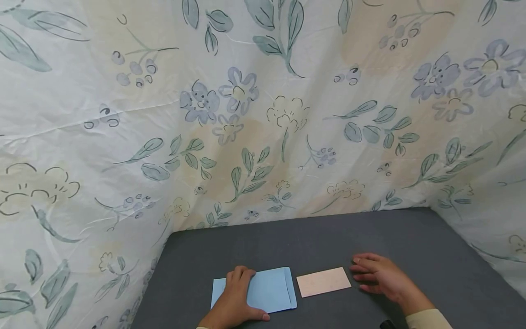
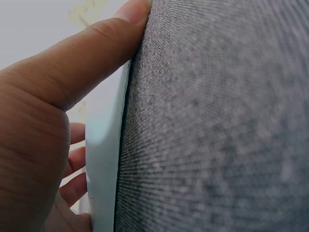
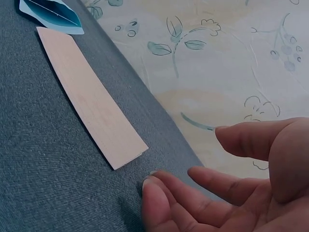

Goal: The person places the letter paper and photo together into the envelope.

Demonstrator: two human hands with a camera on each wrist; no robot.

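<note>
A light blue envelope (image 1: 269, 290) lies on the dark grey table, its flap end facing right. My left hand (image 1: 236, 297) spans it, thumb at the near edge and fingers towards the far edge, gripping it across its width. The left wrist view shows the thumb (image 2: 96, 48) along the envelope's edge (image 2: 104, 159). In the right wrist view the envelope's mouth (image 3: 55, 14) gapes. Just right of it lies a flat pale pink card (image 1: 323, 282). My right hand (image 1: 380, 276) hovers beside the card's right end, fingers loosely bent and holding nothing.
The dark grey table surface (image 1: 263, 242) extends behind and to the right of the hands. White fabric with printed flowers and leaves (image 1: 246, 137) hangs along the back and both sides. A small black object (image 1: 387, 324) shows by the right wrist.
</note>
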